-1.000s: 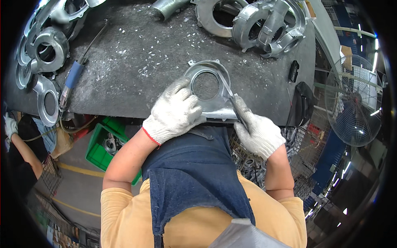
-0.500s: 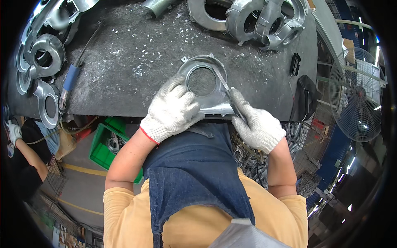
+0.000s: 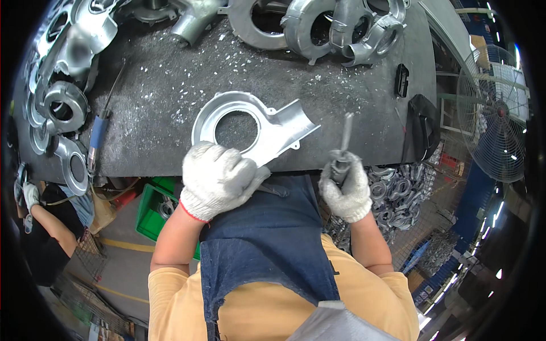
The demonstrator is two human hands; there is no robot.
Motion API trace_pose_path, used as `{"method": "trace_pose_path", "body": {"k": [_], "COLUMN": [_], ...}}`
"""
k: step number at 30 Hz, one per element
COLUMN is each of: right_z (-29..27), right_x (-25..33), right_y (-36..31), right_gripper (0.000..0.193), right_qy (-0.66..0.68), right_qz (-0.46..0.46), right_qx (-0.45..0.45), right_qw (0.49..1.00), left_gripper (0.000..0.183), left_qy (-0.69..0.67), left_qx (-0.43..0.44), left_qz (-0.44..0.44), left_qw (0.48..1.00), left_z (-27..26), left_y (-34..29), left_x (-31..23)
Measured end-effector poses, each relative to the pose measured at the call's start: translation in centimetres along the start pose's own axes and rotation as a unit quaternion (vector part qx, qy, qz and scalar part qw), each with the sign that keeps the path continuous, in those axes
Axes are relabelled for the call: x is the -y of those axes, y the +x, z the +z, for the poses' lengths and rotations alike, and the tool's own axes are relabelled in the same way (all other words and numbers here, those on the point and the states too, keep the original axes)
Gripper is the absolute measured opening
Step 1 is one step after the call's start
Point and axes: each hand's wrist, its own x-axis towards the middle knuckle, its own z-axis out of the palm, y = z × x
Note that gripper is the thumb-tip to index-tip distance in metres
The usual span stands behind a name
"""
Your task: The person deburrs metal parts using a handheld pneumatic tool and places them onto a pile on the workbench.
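In the head view, a silver cast-metal housing point(image 3: 272, 139), a ring with an open spout, lies near the table's front edge. Its round hole is at the left, and the spout points right. My left hand point(image 3: 219, 176), in a white knit glove, is closed on the housing's near left rim. A grey rod-like end point(image 3: 276, 190) shows beside that hand at the apron; what it belongs to is hidden. My gloved right hand point(image 3: 347, 190) grips a scraper-like hand tool point(image 3: 346, 136), its narrow blade raised and apart from the housing.
Similar castings are piled at the left point(image 3: 67, 108) and far side point(image 3: 310, 28) of the dark table point(image 3: 153, 136). A blue-handled tool point(image 3: 98, 133) lies at left. At right are a black pouch point(image 3: 422, 128) and a fan point(image 3: 495, 113). Metal chips are scattered about. Another person's gloved hand point(image 3: 31, 196) shows far left.
The housing has turned, so its spout now points right, and has shifted left. My right hand has drawn the tool away from its rim, now holding it upright.
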Motion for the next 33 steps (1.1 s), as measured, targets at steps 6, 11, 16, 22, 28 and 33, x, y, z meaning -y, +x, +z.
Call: {"method": "trace_pose_path", "body": {"k": [6,11,16,22,28,33], "right_z": [2.6,1.2,0.2,0.1,0.6,0.3], "right_x": [3.1,2.5,4.5,4.8,4.8,5.2], "right_y": [1.1,2.9,3.0,3.6,3.9,3.9], "right_gripper": [0.049,0.038,0.034,0.031,0.037,0.038], "right_qy": [-0.055,-0.09,-0.081,-0.053,-0.085,-0.09], "right_qz": [-0.005,-0.032,0.018,0.011,0.01,-0.023], "right_qx": [0.065,0.012,0.103,0.109,0.119,0.131], "right_qw": [0.996,0.995,0.991,0.993,0.989,0.987], "left_gripper": [0.031,0.023,0.015,0.016,0.015,0.013], "left_qy": [-0.079,-0.095,-0.113,-0.088,-0.11,-0.12], "left_qx": [-0.002,-0.011,-0.037,-0.01,-0.017,-0.021], "left_qz": [-0.032,-0.068,-0.108,-0.118,-0.112,-0.113], "left_qw": [0.996,0.993,0.987,0.989,0.987,0.986], "left_z": [-1.2,-1.7,-1.6,-2.1,-2.2,-2.2], "left_y": [1.8,1.8,2.3,1.8,1.8,1.8], "left_x": [-0.5,-1.2,-1.9,-1.7,-1.5,-1.7]}}
